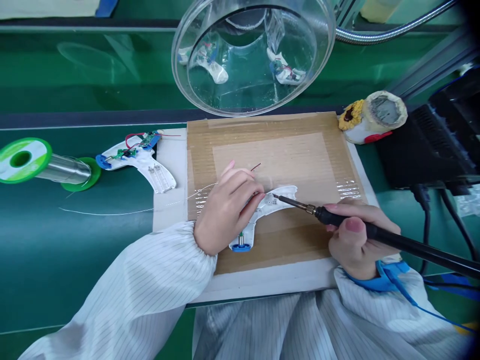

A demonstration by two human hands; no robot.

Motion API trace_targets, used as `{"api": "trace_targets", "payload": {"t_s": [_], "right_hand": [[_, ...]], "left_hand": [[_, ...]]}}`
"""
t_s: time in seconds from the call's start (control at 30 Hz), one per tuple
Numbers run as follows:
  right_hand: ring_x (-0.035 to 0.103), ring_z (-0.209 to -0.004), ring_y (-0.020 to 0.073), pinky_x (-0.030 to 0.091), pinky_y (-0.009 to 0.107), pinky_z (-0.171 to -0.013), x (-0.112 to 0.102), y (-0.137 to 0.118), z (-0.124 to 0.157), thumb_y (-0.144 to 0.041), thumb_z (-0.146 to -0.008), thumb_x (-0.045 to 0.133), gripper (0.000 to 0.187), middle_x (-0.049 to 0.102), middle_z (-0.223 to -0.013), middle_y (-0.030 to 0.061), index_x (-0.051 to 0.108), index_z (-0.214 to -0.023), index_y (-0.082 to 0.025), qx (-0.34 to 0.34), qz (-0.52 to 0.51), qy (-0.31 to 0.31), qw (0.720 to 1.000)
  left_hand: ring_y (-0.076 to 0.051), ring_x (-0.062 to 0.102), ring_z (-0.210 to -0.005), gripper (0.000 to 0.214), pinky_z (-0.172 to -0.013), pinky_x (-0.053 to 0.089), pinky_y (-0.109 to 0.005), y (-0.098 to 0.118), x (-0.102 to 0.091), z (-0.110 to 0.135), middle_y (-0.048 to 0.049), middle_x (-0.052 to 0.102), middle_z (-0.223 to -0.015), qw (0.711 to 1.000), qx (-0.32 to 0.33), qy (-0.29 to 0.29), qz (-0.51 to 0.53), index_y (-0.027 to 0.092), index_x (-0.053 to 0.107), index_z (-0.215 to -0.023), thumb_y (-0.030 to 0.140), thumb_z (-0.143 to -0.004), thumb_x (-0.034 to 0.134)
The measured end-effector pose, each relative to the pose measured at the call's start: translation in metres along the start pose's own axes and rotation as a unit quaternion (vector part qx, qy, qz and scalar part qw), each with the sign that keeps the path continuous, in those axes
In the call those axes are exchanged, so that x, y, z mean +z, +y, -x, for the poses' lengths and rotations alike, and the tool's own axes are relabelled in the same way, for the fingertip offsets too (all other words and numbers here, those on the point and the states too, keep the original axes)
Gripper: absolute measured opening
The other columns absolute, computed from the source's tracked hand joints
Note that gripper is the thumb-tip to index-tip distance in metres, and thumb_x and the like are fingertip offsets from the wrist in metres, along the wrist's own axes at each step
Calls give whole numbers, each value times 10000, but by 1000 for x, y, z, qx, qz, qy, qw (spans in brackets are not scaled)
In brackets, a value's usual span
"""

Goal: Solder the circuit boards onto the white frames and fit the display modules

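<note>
Looks down on a green desk (56,260) with a taped cardboard mat (300,150) squared to the near edge. Shows the left grip (225,207) closed down over a white plastic housing (279,196), pinning it flat near the middle of the mat, with the blue-capped end (241,246) pointing toward the near edge. Shows the right grip (354,240) wrapped pen-fashion around a black soldering iron (397,242), tip touching the housing just beside the left fingertips.

Leaves bare cardboard beyond the housing up to the mat's far edge. Crowds that far edge from above with a clear round magnifier lens (255,55). Places a cream tape-wrapped holder (375,115) at the far right corner, and a black power unit (442,145) with cables just off the right edge.

To the left, sets a second housing with circuit board (142,160) half on the mat's white border, then a green solder spool (22,160) lying on its side, well apart. Trails a thin solder wire (112,212) across the desk toward the left grip. Keeps the widest open green stretch at the near left, below that wire.
</note>
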State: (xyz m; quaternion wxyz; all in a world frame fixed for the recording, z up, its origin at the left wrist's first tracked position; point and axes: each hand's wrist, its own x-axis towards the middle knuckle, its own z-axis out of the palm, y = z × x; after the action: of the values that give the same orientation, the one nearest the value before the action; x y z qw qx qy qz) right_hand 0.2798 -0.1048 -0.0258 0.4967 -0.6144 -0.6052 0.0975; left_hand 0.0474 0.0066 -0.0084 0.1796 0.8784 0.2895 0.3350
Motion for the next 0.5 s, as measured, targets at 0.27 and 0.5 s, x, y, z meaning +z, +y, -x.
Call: {"api": "trace_targets", "payload": {"t_s": [0.27,0.5], "right_hand": [[657,-552,168,556,328,-509,7,-5,-5,-462,-1027,577,302,751,-760,34,773,-931,-254,-33,17,29,999],[632,-543,130,533,286,-505,11,-2,-8,-344,-1008,641,159,754,-774,-6,783,-1005,-273,-73,-40,34,996]], "left_hand": [[-182,644,-1077,97,-1242,386,-476,-1,0,0,-30,661,-936,1000,-6,-12,13,169,622,-926,117,-1006,613],[-180,654,-1048,107,-1232,402,-495,0,2,-1,-28,669,-944,1000,-8,-20,12,176,627,-925,127,-1016,600]]}}
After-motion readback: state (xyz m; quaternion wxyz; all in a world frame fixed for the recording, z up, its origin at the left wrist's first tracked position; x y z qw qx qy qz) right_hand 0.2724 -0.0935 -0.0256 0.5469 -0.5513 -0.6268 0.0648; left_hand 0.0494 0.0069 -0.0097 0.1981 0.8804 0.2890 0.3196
